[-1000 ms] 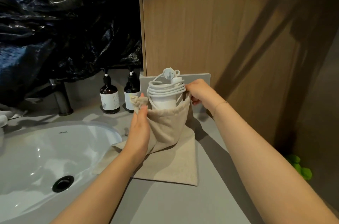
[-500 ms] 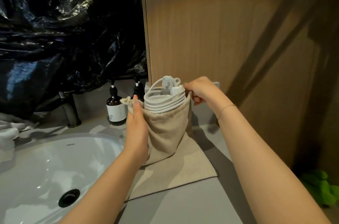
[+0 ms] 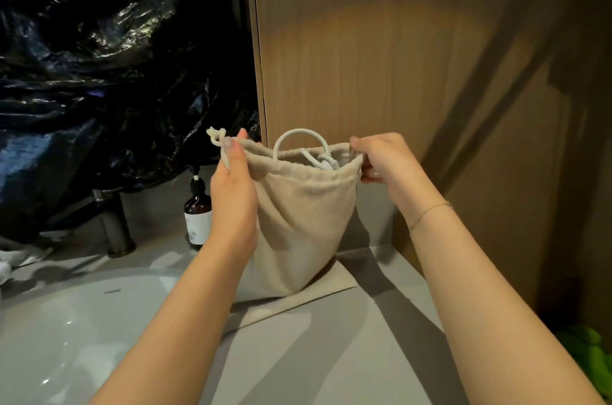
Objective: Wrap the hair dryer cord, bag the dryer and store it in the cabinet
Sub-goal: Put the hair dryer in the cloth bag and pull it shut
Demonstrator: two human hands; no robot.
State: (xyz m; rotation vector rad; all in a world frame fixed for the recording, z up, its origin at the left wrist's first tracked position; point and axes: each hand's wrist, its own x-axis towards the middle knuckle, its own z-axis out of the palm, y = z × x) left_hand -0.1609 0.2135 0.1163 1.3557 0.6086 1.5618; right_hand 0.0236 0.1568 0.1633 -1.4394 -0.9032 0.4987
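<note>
A beige drawstring bag stands upright on the grey counter, held up by both hands. My left hand grips the bag's left rim, with the knotted drawstring end sticking out above it. The right rim is pinched by my right hand. The hair dryer is down inside the bag and hidden; only a loop of its white cord and a bit of the plug show above the opening. Behind the bag rises the wooden cabinet panel.
A white sink basin lies at the lower left with a dark tap behind it. A brown pump bottle stands just left of my left hand. Black plastic sheeting covers the wall. Something green lies at the lower right.
The bag's rim has been pulled up over the dryer and the coiled cord, which now sit almost wholly inside. Both hands rose with the rim.
</note>
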